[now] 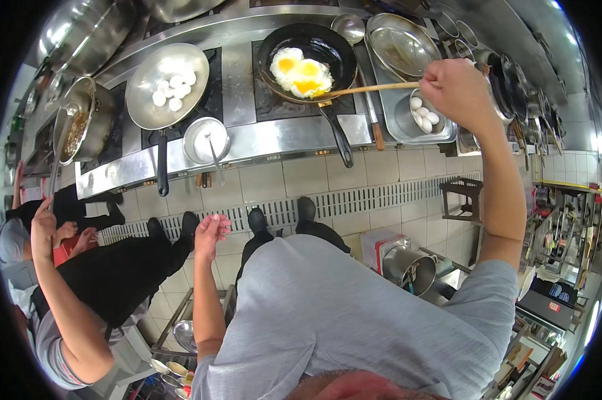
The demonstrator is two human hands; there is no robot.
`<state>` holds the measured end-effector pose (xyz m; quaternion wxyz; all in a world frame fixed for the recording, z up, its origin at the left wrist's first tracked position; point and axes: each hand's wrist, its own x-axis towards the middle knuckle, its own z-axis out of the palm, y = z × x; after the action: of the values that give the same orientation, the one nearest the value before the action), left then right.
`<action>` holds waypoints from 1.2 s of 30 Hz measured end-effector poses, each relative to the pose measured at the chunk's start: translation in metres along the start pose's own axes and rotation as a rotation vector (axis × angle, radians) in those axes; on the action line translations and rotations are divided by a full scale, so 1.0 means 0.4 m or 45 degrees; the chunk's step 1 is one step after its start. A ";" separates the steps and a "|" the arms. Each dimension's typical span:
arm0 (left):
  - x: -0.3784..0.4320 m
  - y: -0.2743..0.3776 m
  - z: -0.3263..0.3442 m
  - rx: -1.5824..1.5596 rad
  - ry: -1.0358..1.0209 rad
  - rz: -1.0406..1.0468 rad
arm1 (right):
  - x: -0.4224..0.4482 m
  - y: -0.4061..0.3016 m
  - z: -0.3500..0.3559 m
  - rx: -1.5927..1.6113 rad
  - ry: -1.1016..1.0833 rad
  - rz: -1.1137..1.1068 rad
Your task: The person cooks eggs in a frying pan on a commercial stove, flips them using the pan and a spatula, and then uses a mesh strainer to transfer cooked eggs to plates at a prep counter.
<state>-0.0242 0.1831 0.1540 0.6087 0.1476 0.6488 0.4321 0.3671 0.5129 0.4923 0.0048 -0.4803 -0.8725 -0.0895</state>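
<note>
My right hand (453, 92) grips a long wooden stick-like utensil (376, 88), its far end at the fried eggs. The several joined fried eggs (303, 72), yolks up, lie in a black frying pan (333, 47) on the stove, its handle pointing towards me. Raised before my body, my left hand (212, 234) holds nothing visible, its fingers loosely bent. Below my right hand, a metal container (436, 131) with several whole white eggs (424, 115) stands in a metal tray (396, 120).
To the left, a steel pan (146, 100) holds white round pieces, beside a small pot (206, 141) with a spoon. A large pot (86, 120) holds brown food. Beside me a co-worker (71, 320) holds a long utensil. A ladle (349, 29) and metal lids (405, 45) lie behind the tray.
</note>
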 end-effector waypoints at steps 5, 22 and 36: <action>0.003 0.004 0.000 0.004 -0.042 0.009 | 0.025 0.029 0.055 -0.075 0.074 -0.014; -0.012 0.008 0.000 0.033 -0.043 0.016 | -0.004 0.037 0.029 -0.094 0.077 -0.007; -0.021 0.005 0.001 0.008 -0.051 0.050 | -0.029 0.013 0.025 -0.061 0.124 0.042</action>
<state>-0.0227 0.1785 0.1612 0.6124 0.1708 0.6349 0.4390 0.3783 0.5076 0.4823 0.0372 -0.4896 -0.8609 -0.1335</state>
